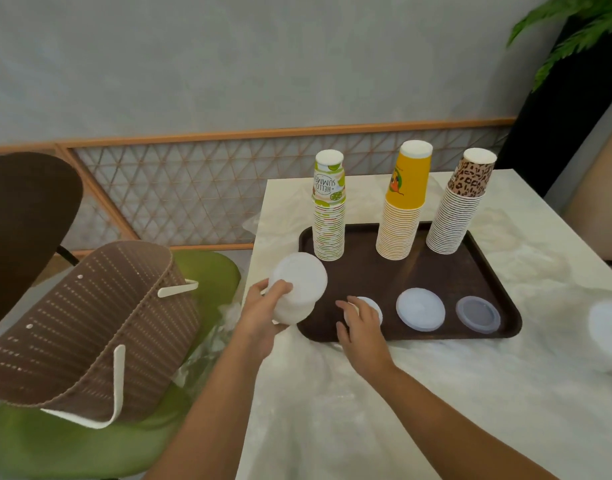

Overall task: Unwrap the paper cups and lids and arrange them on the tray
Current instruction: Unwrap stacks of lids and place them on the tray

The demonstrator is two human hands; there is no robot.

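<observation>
Lid stack (299, 289) white, round, gripped by left hand (259, 313).

The table (436, 393), a pale marble-patterned surface, fills the lower right of the frame. A dark brown tray (363, 278) lies directly on it, centre right, its long side roughly parallel to the near table edge. Crumpled clear plastic wrap (526, 258) lies on the table right of the tray. A blurred white stack of lids (609, 327) sits at the far right edge.
</observation>
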